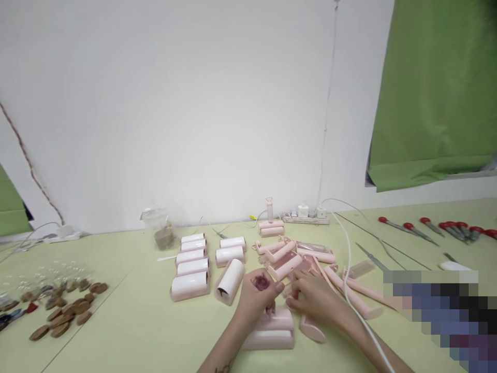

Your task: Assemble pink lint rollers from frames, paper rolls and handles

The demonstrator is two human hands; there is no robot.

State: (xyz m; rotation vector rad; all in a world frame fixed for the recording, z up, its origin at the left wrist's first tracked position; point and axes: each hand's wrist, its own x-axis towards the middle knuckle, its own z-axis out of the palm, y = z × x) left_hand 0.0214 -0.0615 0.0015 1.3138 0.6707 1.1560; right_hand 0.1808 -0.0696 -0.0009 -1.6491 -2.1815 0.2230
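Over a pink-and-white double-tube plastic piece (269, 339), my left hand (258, 295) is closed with its thumb against its fingers. What it holds, if anything, is hidden. My right hand (316, 295) is just to the right, fingers bent and drawn together by a small clear plastic part (288, 291); I cannot make out what is between them. A heap of pale pink plastic parts (285, 254) lies beyond both hands. A loose pink piece with a rounded end (311, 329) sits below my right hand. One white-topped pink tube casing (231, 280) lies tilted left of my left hand.
White-topped casings (190, 284) stand in two columns on the left. Brown oval pieces (66, 313) lie farther left. A white cable (348, 259) crosses my right forearm. Red-ended grey tools (421, 233) and a power strip (306, 219) are at the back. A blurred-out area covers the right.
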